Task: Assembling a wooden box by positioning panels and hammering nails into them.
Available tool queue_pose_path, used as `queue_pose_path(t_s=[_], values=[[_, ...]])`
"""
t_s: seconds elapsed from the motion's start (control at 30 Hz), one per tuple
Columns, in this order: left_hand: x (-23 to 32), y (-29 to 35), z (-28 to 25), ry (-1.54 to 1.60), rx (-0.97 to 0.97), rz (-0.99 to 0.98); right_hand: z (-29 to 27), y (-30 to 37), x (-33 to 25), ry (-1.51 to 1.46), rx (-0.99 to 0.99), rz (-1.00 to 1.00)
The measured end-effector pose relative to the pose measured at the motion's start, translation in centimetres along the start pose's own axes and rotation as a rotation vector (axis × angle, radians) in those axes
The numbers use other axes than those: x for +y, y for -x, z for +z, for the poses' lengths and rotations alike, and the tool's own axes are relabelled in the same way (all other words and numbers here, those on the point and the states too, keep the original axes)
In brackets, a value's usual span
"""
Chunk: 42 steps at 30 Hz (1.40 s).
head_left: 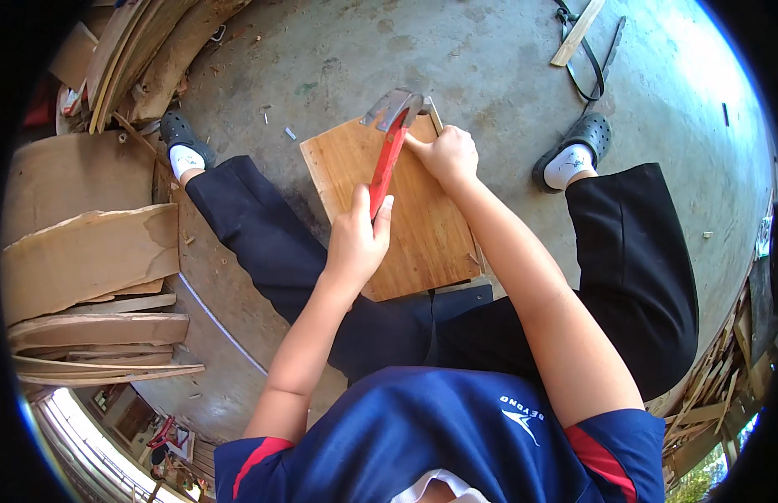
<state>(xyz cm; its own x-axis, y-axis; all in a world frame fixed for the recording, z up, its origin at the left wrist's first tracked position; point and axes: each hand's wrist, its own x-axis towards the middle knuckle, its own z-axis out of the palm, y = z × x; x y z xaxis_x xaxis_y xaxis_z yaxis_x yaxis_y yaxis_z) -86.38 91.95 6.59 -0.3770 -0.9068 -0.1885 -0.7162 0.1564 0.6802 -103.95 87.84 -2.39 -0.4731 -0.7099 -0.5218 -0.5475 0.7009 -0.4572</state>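
My left hand is closed around the red handle of a hammer. The hammer's grey metal head is over the far edge of a wooden box or panel that lies between my legs. My right hand grips the far right corner of this wooden piece, its thumb pointing toward the hammer head. A thin wooden strip sticks out along that edge beside my fingers. What my curled right fingers touch underneath is hidden.
Stacked wood slabs stand along the left. A wooden slat and a black strap lie on the concrete floor at the far right. Scrap wood is piled at the right rim. My feet are planted either side.
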Motion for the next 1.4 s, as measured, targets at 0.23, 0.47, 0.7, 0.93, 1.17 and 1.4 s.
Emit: queue_pose_path(t_s=[0.23, 0.47, 0.7, 0.93, 1.17, 1.4], values=[[1.8, 1.5, -2.7, 0.17, 0.154, 0.021, 1.2, 0.8, 0.7, 0.036, 0.156, -0.229], [-0.1, 1.9, -2.4, 0.16, 0.059, -0.079, 4.0, 6.0, 0.6, 0.268, 0.368, -0.075], [-1.0, 0.5, -2.1, 0.213, -0.006, -0.105, 3.9, 5.6, 0.5, 0.257, 0.34, 0.011], [-1.7, -0.2, 0.1, 0.152, 0.082, 0.01, 4.5, 5.8, 0.5, 0.292, 0.446, -0.035], [0.7, -1.2, -3.1, 0.107, -0.043, 0.02, 4.4, 5.3, 0.8, 0.299, 0.404, 0.014], [-3.2, -1.2, -0.8, -0.14, -0.012, 0.07, 4.5, 5.4, 0.1, 0.282, 0.389, -0.008]])
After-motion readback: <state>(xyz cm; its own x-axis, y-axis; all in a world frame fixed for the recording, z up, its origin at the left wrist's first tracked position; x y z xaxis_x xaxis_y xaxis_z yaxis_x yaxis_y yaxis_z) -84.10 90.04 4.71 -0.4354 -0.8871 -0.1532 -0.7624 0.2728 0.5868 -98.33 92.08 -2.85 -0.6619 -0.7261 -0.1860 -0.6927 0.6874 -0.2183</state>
